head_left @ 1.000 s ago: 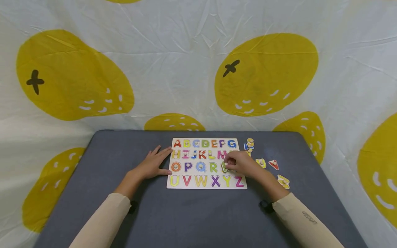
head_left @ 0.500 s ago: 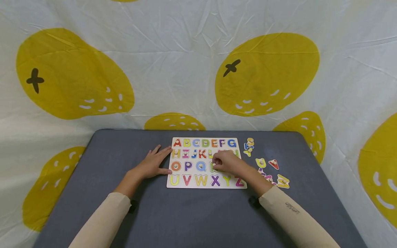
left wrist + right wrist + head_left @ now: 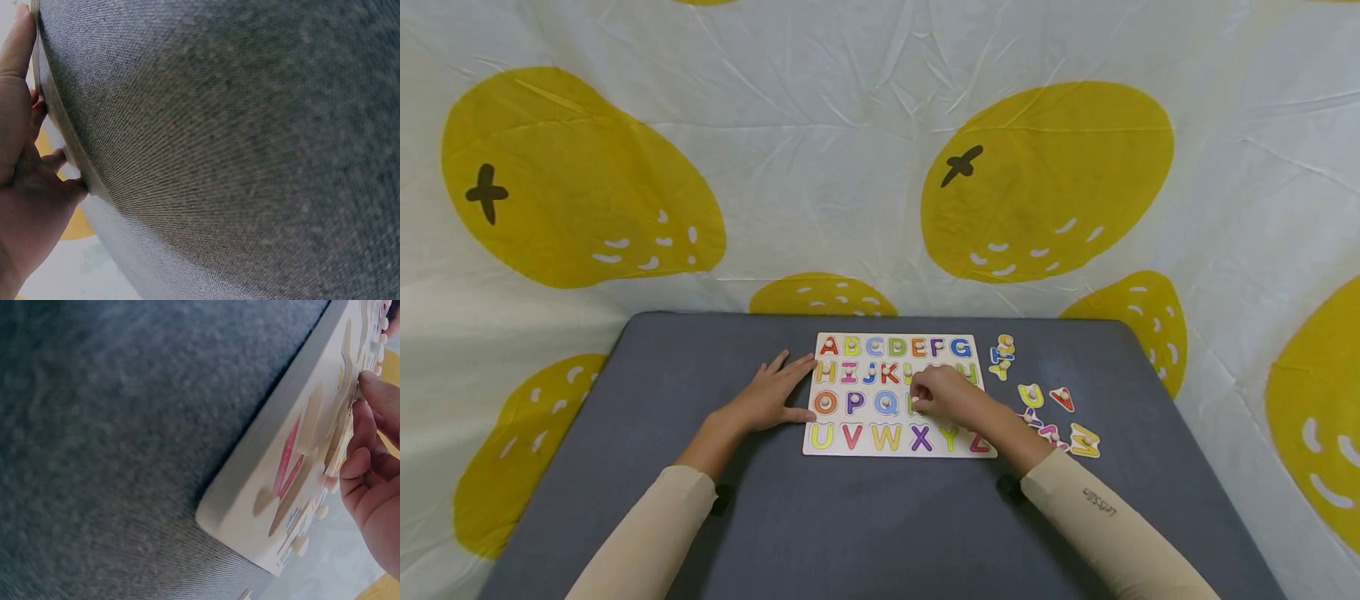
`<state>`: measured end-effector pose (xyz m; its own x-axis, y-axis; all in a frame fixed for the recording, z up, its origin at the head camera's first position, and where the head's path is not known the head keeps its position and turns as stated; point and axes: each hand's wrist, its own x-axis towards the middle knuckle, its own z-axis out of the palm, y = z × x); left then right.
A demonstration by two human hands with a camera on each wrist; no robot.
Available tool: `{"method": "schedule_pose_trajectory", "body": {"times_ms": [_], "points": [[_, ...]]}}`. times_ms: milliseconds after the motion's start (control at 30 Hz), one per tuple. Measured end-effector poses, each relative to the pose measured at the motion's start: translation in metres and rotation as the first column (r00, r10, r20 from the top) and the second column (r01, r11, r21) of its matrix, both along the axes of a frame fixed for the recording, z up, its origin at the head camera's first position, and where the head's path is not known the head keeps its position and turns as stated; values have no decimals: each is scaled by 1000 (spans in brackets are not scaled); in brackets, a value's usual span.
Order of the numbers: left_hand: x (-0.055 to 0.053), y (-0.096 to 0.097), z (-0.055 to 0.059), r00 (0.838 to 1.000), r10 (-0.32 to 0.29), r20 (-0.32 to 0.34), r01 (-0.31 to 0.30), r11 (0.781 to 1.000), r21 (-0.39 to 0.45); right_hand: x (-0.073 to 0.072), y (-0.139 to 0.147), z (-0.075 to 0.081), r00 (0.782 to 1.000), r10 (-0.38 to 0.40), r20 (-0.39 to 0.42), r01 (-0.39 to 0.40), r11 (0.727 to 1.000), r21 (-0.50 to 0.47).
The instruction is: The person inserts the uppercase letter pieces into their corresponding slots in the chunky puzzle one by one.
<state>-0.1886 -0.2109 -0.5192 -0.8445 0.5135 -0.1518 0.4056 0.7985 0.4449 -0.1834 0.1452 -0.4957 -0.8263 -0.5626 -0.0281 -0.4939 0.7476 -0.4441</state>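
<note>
Grey tabletop borders every board edge; left grip lies spread, right grip pinches a letter

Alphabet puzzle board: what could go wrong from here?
The right hand hides most of the spot just right of the blue Q piece, so a letter pressed in there might seat crooked unnoticed.
The left hand touches only the left edge of the alphabet puzzle board, so a hard push could perhaps swivel it.
The right sleeve is close to the loose pink letter and may brush it away.
</note>
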Motion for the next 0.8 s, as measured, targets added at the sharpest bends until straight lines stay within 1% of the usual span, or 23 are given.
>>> {"method": "schedule_pose_trajectory", "body": {"times_ms": [167, 367, 533, 733, 800], "points": [[0, 0, -1, 1000, 2, 3, -2, 1000, -3, 2, 1, 1, 1000, -5, 3, 5, 1000, -7], [-1, 1, -1, 1000, 2, 3, -2, 1000, -8, 4, 13, 6, 1000, -3, 15, 4, 998, -57], [0, 1, 0, 1000, -2, -15, 2, 1000, 6, 4, 32, 9, 1000, -14, 3, 14, 996, -83], [0, 0, 1, 1000, -4, -15, 4, 1000, 4, 7, 62, 16, 997, -77, 13, 78, 993, -85], [0, 0, 1, 1000, -6, -13, 6, 1000, 4, 8, 73, 17, 995, -94, -12, 93, 993, -73]]}}
